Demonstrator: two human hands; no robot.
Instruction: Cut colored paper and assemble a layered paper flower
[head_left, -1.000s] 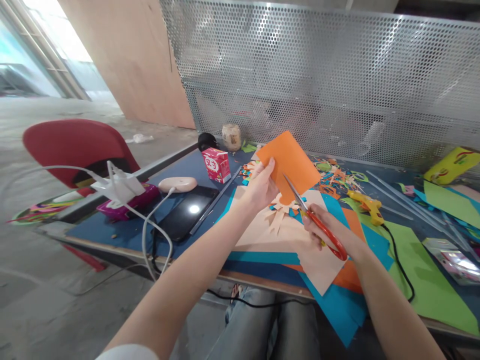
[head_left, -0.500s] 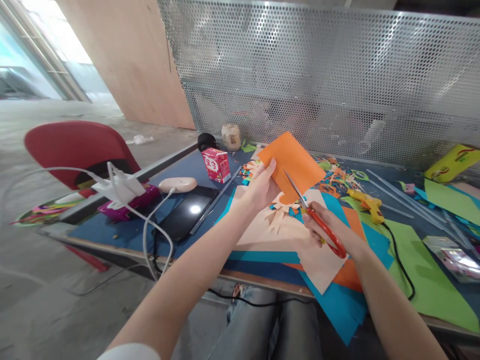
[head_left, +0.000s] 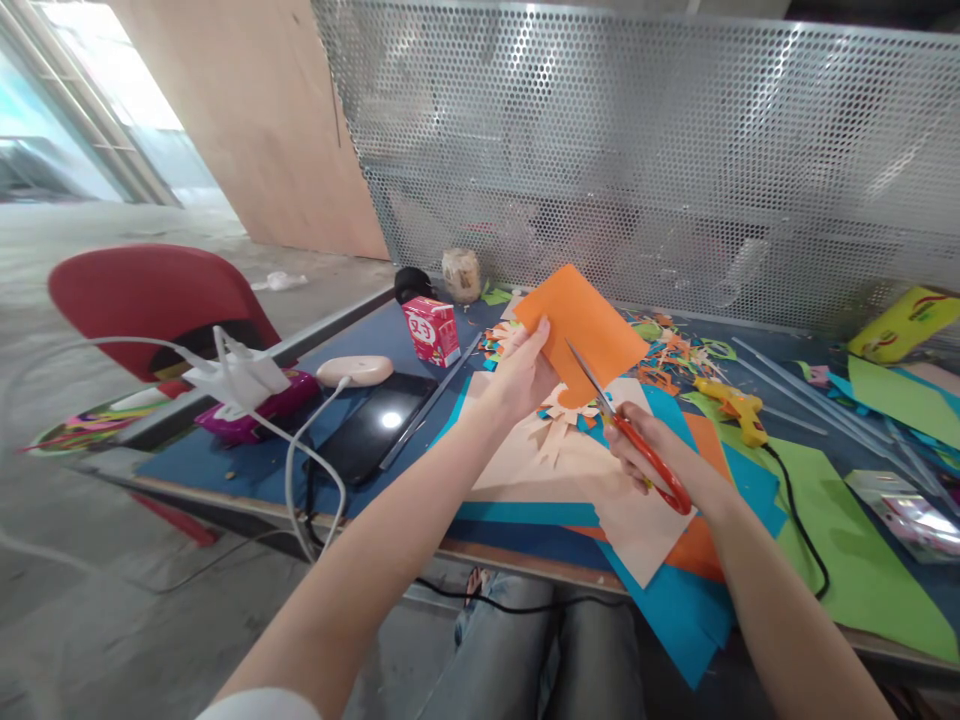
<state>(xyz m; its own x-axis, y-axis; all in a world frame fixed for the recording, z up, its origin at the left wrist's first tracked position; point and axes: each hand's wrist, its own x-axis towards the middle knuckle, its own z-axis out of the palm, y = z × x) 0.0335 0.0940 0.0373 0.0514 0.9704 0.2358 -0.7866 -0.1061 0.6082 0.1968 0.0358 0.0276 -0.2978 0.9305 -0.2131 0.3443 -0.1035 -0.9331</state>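
Observation:
My left hand (head_left: 525,375) pinches a sheet of orange paper (head_left: 589,325) by its left side, thumb on top, and holds it up above the table. Red-handled scissors (head_left: 645,455) are in my right hand (head_left: 637,445), their blades pointing up and left at the lower part of the orange paper. A curved edge shows where the paper meets the blades. Below lie pale peach sheets (head_left: 517,465) over blue paper (head_left: 525,513), with a fringed peach paper piece (head_left: 555,430) partly hidden by the orange sheet.
A yellow glue gun (head_left: 739,410) with a black cord rests on green paper (head_left: 847,520) at right. Paper scraps (head_left: 675,355) lie behind. On the left are a phone (head_left: 379,425), a pink box (head_left: 431,332) and white chargers with cables (head_left: 240,378). A perforated metal panel (head_left: 600,130) borders the back.
Almost nothing differs. The orange paper and my left hand have shifted very slightly left, and the scissors stay at its lower edge.

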